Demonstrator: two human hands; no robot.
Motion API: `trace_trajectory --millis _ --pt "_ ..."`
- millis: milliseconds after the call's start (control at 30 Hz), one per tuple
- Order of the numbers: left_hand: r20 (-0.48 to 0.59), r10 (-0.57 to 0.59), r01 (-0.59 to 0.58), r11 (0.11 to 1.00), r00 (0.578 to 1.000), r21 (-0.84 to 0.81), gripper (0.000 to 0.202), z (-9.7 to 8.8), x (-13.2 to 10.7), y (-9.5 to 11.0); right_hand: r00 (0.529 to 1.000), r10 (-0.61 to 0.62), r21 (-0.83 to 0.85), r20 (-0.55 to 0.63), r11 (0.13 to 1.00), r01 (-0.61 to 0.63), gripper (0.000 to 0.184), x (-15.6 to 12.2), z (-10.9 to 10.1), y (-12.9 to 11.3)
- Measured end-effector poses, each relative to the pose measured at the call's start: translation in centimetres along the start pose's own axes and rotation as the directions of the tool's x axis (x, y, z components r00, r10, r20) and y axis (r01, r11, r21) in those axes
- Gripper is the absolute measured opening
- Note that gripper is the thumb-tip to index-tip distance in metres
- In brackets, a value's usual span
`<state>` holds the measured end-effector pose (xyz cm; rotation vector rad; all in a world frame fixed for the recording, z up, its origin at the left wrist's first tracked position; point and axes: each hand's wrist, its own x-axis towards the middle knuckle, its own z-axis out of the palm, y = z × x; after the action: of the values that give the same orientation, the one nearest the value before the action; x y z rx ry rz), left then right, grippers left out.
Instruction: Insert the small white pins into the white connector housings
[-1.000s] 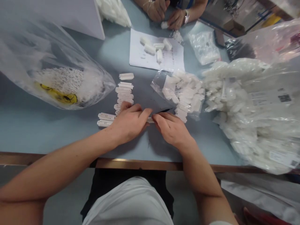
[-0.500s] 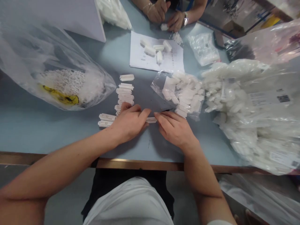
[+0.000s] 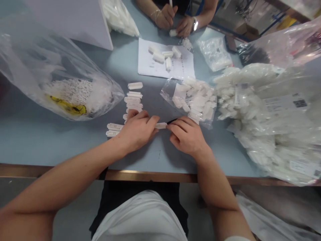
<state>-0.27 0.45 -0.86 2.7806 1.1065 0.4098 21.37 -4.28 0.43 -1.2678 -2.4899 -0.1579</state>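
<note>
My left hand (image 3: 137,130) pinches a white perforated plastic strip (image 3: 161,125), whose far end sticks out past the fingertips. My right hand (image 3: 187,136) lies just beyond that end, its fingers curled over a small black tool (image 3: 172,121), only the tip of which shows. A column of similar white strips (image 3: 133,100) lies on the table, partly hidden by my left hand. Next to its wrist are two more strips (image 3: 114,127). A clear bag of white plastic pieces (image 3: 193,100) lies just above my right hand.
A large bag of white pieces (image 3: 265,113) fills the right side, and a clear bag of perforated strips (image 3: 75,90) lies at left. White pieces rest on a paper sheet (image 3: 147,63). A co-worker's hands (image 3: 174,21) work at the far side. The table's near edge (image 3: 150,175) runs below my arms.
My right hand has moved slightly right, away from the strip's end, leaving the end uncovered. My left hand still holds the strip in nearly the same place.
</note>
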Motion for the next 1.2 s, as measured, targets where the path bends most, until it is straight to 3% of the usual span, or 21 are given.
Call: trace_trajectory --millis 300,567,767,933,1100,1200 --pt "-0.134 -0.143 0.147 0.989 0.981 0.02 0.028 -0.8 0.5 -1.5 0.985 -0.038 0.012 0.169 0.999 0.037 0.017 1.9 2.0 -2.9" --pt "-0.131 -0.171 0.179 0.983 0.976 0.051 0.027 -0.7 0.7 -1.8 0.989 -0.044 -0.007 0.144 0.999 0.045 0.023 3.6 4.5 -4.3" --pt "-0.12 -0.111 0.116 0.993 0.987 0.036 0.026 -0.5 0.5 -1.7 0.989 0.106 0.128 0.104 0.985 -0.119 0.016 2.6 2.9 -2.8" --pt "-0.082 0.004 -0.001 1.0 0.997 0.03 0.026 -0.3 0.2 -1.0 0.926 0.364 0.363 0.104 0.852 -0.376 0.01 1.3 0.7 -1.0" --pt "-0.053 0.082 -0.08 0.996 0.995 0.035 0.024 -0.2 0.0 -0.6 0.915 0.387 0.427 0.111 0.813 -0.396 0.018 0.8 0.2 0.4" --pt "-0.042 0.098 -0.096 0.995 0.994 0.036 0.023 -0.2 0.0 -0.5 0.909 0.393 0.413 0.137 0.812 -0.413 0.014 0.7 0.4 0.7"
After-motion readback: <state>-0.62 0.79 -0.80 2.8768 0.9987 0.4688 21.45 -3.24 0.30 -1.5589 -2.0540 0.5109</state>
